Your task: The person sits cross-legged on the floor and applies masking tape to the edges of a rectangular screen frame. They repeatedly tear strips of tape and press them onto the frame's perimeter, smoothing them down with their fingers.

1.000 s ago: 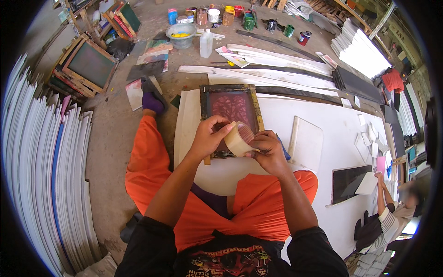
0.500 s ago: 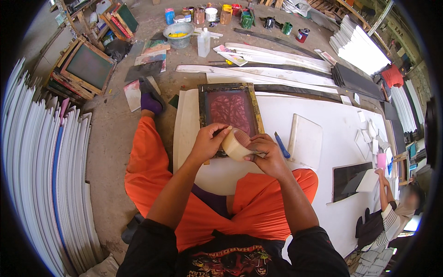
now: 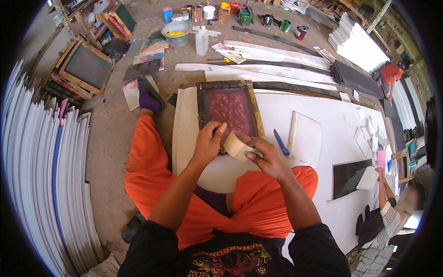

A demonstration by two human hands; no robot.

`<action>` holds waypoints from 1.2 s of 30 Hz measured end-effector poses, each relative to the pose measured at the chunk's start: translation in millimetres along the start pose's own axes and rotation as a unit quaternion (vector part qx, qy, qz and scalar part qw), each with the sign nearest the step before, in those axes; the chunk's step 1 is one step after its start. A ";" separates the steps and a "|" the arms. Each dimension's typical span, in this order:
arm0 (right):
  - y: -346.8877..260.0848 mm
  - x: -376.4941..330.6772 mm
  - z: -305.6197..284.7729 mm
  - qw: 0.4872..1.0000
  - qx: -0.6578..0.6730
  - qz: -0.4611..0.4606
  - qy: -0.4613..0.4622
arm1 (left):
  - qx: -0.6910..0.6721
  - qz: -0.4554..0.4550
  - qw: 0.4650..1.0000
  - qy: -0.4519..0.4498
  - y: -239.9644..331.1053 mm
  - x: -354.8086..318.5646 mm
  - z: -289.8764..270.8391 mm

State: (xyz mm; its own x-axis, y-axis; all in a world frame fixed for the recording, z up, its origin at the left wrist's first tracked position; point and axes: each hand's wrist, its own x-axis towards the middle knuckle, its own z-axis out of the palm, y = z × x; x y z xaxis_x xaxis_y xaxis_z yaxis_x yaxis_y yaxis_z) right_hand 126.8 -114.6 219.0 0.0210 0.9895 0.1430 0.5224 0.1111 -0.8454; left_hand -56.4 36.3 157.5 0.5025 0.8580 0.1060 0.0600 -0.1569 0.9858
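My right hand [image 3: 269,159] grips a roll of cream masking tape [image 3: 237,147] by its right side, thumb on the outside. Just left of the roll is my left hand [image 3: 208,144], its fingers curled and thumb raised; whether a loose end of tape is pinched there cannot be made out. Beneath both hands lies a screen printing frame [image 3: 227,108], dark-edged, with a reddish mesh bearing a branching pattern. To the right of my right hand a blue utility knife [image 3: 281,142] rests on the white sheet [image 3: 272,104], beside a pale flat panel [image 3: 305,138].
White sheets [image 3: 50,175] stand stacked at left, near leaning framed screens [image 3: 85,69]. Paint cans [image 3: 224,14], a basin [image 3: 176,34] and a clear bottle [image 3: 202,41] stand at the back. At right, one person [image 3: 392,207] holds a pale panel; another in red [image 3: 391,74] bends farther off.
My left hand has drawn slightly left and away from the tape roll, which has tilted a little in my right hand. The person in red at the far right has come more into view.
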 end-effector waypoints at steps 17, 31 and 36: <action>31.0 -34.8 -0.1 0.971 -0.238 -0.006 0.023 | -0.037 -0.195 0.980 -0.013 -29.6 -34.0 0.4; 30.4 -30.9 3.2 0.970 -0.240 -0.022 -0.003 | -0.147 -0.189 0.971 -0.012 -38.6 -46.8 -11.4; 26.3 -21.5 5.0 0.965 -0.257 -0.042 -0.015 | -0.105 -0.253 0.961 -0.035 -44.8 -41.9 -21.8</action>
State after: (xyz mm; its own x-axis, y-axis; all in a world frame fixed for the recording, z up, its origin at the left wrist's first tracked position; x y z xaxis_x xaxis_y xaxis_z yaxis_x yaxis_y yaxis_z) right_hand 135.8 -132.5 191.2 -0.0600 0.9819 0.1794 0.8750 0.1383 -0.4639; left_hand -99.0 18.1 111.7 0.5120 0.7626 -0.3953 0.1396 0.3802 0.9143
